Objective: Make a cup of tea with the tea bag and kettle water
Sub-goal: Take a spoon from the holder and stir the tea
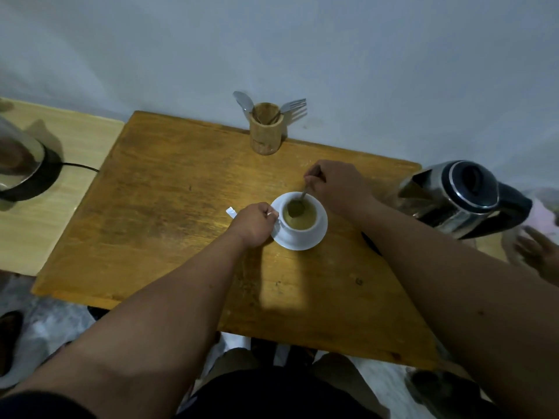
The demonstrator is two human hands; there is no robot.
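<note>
A white cup (302, 229) filled with yellowish-brown tea stands on a white saucer (320, 237) in the middle of the wooden table (169, 213). My left hand (254, 223) grips the cup's handle on its left side. My right hand (335, 184) pinches the stem of a metal spoon (298, 204), whose bowl is dipped in the tea. A small white tag or wrapper (230, 211) pokes out on the table just left of my left hand. The steel kettle (456, 198) with a black lid and handle sits at the table's right edge.
A wooden holder (266, 131) with a spoon and a fork stands at the table's far edge by the wall. Another steel appliance (21, 167) with a black cord sits on a lighter surface at left. Another person's hand (541, 255) shows at far right.
</note>
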